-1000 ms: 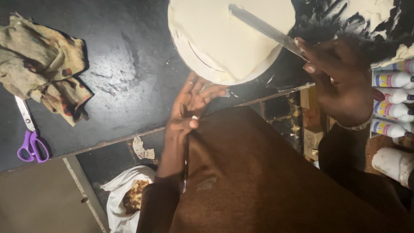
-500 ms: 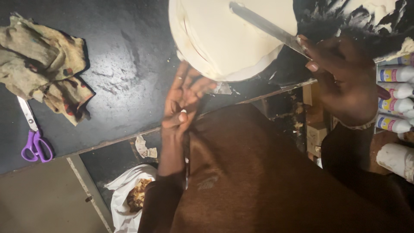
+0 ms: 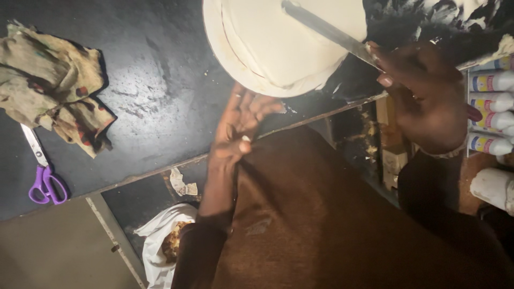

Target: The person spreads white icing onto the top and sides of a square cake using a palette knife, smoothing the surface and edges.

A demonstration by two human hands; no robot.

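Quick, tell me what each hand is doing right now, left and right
Left hand: open, fingers spread at the table edge beside the white cake, holding nothing.
Right hand: closed on the long metal spatula laid across the cake top.

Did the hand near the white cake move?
Yes. The left hand slid leftward along the table edge, away from under the cake.

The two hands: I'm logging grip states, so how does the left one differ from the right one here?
The right hand is closed around a long spatula whose blade lies across the white cake; the left hand holds nothing. The left hand's fingers are stretched out flat by the cake's near edge at the table's rim; the right hand's are curled. Both have dark sleeves.
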